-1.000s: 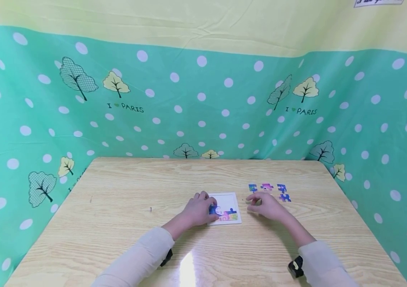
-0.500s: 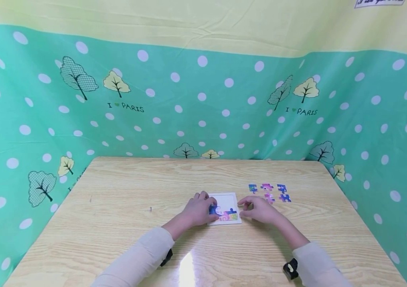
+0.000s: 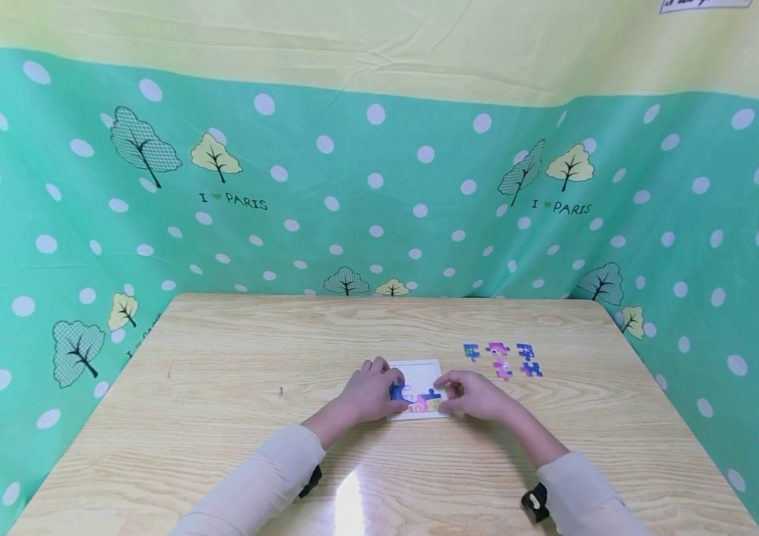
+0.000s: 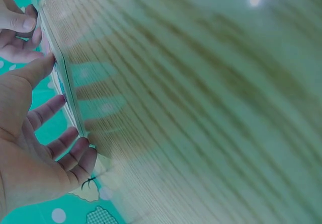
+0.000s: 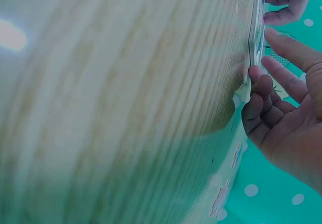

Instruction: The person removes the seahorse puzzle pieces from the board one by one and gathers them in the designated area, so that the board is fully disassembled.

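Observation:
A white puzzle frame [image 3: 420, 363] lies flat on the table, with joined pink, yellow and blue pieces [image 3: 424, 403] along its near side and blue ones at its left. My left hand [image 3: 367, 393] rests on the frame's left side, thumb and fingers spread and partly covering it. Over the right side is my right hand [image 3: 478, 396], thumb and forefinger apart at the corner pieces. In the right wrist view, that hand [image 5: 292, 95] has its other fingers bent beside the frame edge [image 5: 255, 22]. Nothing shows pinched in either hand; exact fingertip contact is partly hidden.
Several loose puzzle pieces [image 3: 498, 349] lie in two rows to the right, beyond my right hand. A small dark mark [image 3: 280, 391] is on the table [image 3: 239, 447] at the left. A green patterned cloth [image 3: 353, 164] hangs behind and at both sides.
My right hand has moved left from near the loose pieces onto the frame's right side, uncovering a pink piece in the nearer row. My left hand has stayed in place.

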The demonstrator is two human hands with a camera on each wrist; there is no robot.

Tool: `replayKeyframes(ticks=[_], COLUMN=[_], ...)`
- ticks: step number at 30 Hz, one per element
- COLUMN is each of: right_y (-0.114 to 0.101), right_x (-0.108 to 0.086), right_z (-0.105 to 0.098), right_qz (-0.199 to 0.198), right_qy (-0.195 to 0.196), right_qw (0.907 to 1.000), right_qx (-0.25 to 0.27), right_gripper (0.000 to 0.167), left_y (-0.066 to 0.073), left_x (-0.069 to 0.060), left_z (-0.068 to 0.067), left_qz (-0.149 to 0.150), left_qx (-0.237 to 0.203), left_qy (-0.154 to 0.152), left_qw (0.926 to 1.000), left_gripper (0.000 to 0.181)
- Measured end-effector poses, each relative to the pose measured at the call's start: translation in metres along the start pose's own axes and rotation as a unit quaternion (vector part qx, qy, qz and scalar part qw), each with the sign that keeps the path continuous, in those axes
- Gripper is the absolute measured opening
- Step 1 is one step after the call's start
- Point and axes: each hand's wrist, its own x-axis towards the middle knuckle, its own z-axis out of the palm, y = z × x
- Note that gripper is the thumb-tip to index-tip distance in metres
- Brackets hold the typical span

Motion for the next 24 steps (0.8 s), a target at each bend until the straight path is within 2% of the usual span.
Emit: replayKeyframes(ticks=[15, 24], right_y=[-0.0023, -0.0007], right_x=[0.0042, 0.0052], right_z=[0.0045, 0.0072], right_qz=[-0.018, 0.002], right_qy=[-0.012, -0.004], right_qw=[0.9991, 0.9991], right_qx=[-0.036, -0.041], right_gripper=[0.045, 0.04], left_y=[0.0006, -0.0005], left_x=[-0.0031, 0.0003], left_z=[-0.0021, 0.0011], left_qz=[0.015, -0.003], left_qx=[-0.002, -0.002], left_qy=[0.013, -0.006], left_qw=[0.9998, 1.0], left_gripper=[0.043, 0.044])
